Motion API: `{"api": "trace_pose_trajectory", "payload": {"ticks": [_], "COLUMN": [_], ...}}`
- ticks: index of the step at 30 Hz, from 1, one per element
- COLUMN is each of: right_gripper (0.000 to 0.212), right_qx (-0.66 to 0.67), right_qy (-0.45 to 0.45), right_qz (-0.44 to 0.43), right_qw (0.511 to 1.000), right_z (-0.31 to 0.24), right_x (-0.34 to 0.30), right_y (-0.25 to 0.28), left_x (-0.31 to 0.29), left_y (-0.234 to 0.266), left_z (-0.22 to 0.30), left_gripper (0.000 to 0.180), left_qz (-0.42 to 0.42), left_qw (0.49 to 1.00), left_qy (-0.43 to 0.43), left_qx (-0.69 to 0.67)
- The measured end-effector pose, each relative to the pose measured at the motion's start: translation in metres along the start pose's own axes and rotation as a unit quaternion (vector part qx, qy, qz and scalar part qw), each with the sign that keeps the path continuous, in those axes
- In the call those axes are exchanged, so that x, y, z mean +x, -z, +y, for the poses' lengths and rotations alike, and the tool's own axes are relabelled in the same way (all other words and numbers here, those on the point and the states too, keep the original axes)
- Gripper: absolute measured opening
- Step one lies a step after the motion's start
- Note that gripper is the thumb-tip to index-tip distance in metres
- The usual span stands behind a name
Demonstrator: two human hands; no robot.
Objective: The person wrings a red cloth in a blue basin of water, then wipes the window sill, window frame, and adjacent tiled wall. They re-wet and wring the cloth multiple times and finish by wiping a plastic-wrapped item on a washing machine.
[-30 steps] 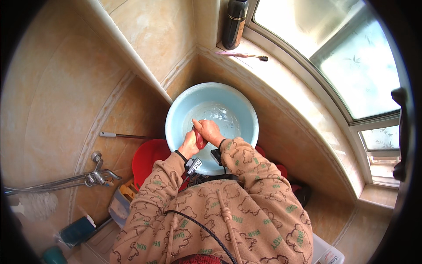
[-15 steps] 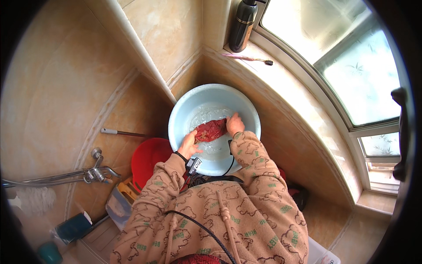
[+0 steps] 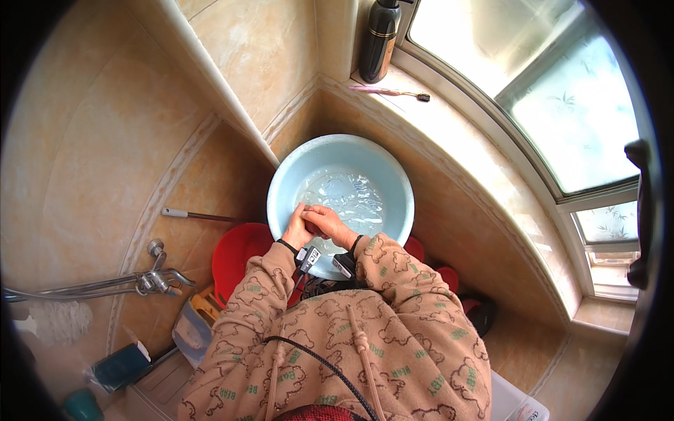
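Note:
A round light-blue basin [image 3: 394, 186] stands in front of me, with clear, rippling water [image 3: 349, 196] in its bottom. Over the basin's near left part, my left hand [image 3: 295, 229] and my right hand [image 3: 331, 224] are pressed together. Their fingers are closed around each other, and whatever they enclose is hidden. No red cloth shows in the water or between the fingers. Each wrist wears a black band with a small dark device, and the left device [image 3: 307, 258] hangs just inside the basin's near rim.
Left of the basin sits a red tub [image 3: 228, 261], below a thin rod with a white grip [image 3: 175, 212]. A chrome tap [image 3: 154, 281] juts from the left wall. On the window ledge are a dark pump bottle [image 3: 379, 45] and a toothbrush [image 3: 393, 92].
The red cloth, stretched between both hands before, has gone from sight. My right hand has moved left and nearer to meet my left hand.

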State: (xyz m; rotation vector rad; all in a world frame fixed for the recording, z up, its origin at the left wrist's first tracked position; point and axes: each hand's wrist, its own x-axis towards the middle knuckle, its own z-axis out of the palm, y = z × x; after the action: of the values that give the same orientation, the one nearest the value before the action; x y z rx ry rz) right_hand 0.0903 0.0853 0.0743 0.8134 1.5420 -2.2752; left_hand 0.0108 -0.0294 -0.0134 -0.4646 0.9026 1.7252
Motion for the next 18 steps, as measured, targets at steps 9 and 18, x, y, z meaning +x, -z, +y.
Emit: {"api": "trace_pose_trajectory", "payload": {"ticks": [9,18], "right_gripper": [0.033,0.045], "right_qx": [-0.122,-0.474], "right_qy": [0.107,0.103], "right_qz": [0.067,0.244], "right_qw": [0.984,0.840], "right_z": [-0.008,0.014], "right_x": [-0.006,0.033], "right_y": [-0.009,0.057], "left_x": [0.000,-0.012], "left_y": [0.000,-0.046], "left_z": [-0.009,-0.009], "left_gripper": [0.040,0.026], "left_qz": [-0.083,0.049], "left_qw": [0.995,0.991], "left_qy": [0.053,-0.100], "left_qx": [-0.010,0.074]}}
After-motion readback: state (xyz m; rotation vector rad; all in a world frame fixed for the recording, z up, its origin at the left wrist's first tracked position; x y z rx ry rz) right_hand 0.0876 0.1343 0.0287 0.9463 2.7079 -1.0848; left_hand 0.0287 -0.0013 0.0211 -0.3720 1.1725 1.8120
